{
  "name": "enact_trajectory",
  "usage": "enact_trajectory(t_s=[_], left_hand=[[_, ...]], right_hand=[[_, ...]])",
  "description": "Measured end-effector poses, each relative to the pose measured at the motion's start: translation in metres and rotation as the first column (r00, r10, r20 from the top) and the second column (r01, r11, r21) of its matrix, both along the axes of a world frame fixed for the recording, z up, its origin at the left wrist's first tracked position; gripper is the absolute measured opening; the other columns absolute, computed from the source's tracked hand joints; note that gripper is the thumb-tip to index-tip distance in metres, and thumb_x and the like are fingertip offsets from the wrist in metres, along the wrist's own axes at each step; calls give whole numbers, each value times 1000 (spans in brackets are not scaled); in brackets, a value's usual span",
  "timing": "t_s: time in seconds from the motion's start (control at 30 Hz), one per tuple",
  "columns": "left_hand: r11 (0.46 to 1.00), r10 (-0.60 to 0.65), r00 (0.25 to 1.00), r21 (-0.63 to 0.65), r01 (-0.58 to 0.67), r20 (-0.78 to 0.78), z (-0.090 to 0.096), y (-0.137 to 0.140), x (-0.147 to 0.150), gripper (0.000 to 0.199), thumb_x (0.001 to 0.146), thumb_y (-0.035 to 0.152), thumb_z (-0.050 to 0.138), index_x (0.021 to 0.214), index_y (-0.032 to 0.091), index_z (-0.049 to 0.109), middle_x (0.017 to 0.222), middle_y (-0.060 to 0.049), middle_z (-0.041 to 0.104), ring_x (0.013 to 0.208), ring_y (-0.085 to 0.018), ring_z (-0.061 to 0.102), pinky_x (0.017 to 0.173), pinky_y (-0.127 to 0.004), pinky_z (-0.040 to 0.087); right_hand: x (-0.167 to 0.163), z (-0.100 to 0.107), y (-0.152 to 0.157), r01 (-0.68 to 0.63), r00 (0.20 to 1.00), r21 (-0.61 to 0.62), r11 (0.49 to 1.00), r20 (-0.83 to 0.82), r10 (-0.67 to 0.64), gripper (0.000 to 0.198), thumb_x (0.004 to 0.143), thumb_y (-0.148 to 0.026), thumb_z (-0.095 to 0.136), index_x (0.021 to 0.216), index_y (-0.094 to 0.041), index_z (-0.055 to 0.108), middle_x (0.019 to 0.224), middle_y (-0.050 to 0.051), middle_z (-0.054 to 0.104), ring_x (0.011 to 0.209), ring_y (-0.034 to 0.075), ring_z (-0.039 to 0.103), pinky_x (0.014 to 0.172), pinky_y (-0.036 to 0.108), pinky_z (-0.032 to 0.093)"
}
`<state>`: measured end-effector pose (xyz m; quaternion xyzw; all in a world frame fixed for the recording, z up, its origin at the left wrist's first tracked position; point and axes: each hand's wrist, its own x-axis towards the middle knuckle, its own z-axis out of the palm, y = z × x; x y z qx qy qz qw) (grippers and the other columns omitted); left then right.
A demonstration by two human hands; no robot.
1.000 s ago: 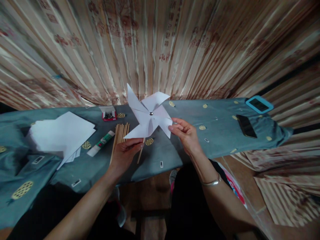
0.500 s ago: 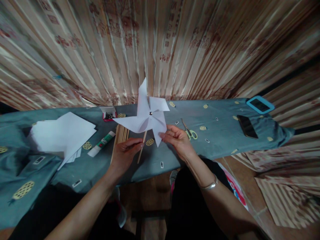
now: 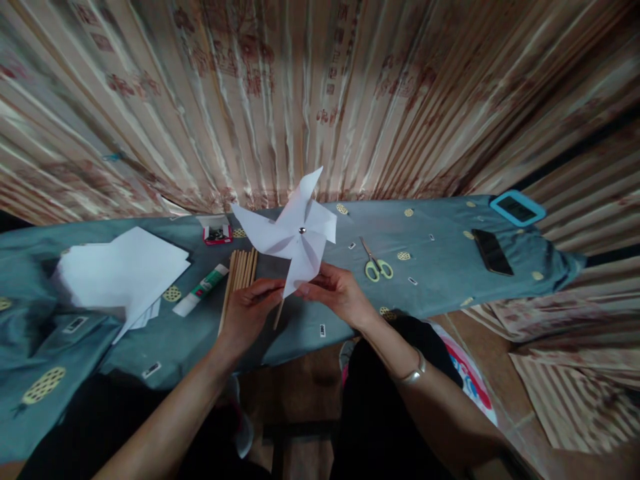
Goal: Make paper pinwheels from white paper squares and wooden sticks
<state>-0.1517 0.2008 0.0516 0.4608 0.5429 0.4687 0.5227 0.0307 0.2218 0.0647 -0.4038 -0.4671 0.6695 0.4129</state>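
Observation:
A white paper pinwheel (image 3: 303,257) with a silver pin at its centre is held up over the cloth. My left hand (image 3: 247,312) pinches its wooden stick (image 3: 279,315) just below the blades, and the stick's lower end pokes out under the fingers. My right hand (image 3: 340,295) is closed at the lowest blade, its fingertips partly hidden behind the paper. Under and beside my left hand lies a row of loose wooden sticks (image 3: 243,270).
Left on the grey-green cloth (image 3: 280,347) are stacked white paper (image 3: 125,257), a glue stick (image 3: 201,290) and a red box of pins (image 3: 218,234). Green-handled scissors (image 3: 377,267), a phone (image 3: 493,252) and a blue-framed device (image 3: 518,208) lie right. A curtain (image 3: 300,100) hangs behind.
The pinwheel's blades have turned clockwise. My right hand has moved left and slightly down with a blade, closer to my left hand, uncovering the scissors' handles. My left hand stays on the stick.

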Motion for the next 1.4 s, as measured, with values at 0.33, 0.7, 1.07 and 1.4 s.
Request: enact_trajectory(t_s=[0.33,0.7,1.07,1.4], left_hand=[[995,40,995,-98,-30,93,1,-1,-1,23,55,35,80,74,21,78,77,-3,74,75,-18,65,74,-29,51],[995,-90,995,-39,92,45,-3,-2,-1,23,63,36,78,76,17,77,75,-4,73,75,-20,65,72,-31,50],[999,37,999,23,-36,-40,-7,0,-2,24,62,38,77,77,20,79,82,-7,78,85,-27,71,89,-43,53],[998,-3,998,67,8,-70,-6,0,-5,18,68,34,75,81,23,79,84,-4,77,82,-21,69,79,-30,53]], right_hand=[[60,1,28,467,852,311,827,90,-515,37,66,-40,82,96,-23,69,85,1,76,81,15,68,81,31,52],[52,0,33,488,855,267,831,42,-516,41,58,-38,85,94,-23,71,76,-1,74,72,14,65,75,31,52],[37,2,20,384,915,150,911,73,-398,40,58,-38,85,92,-22,71,67,-5,71,60,12,62,63,27,48],[17,4,9,238,971,8,971,-23,-237,38,55,-33,88,89,-24,74,65,-6,72,62,11,64,69,26,52]])
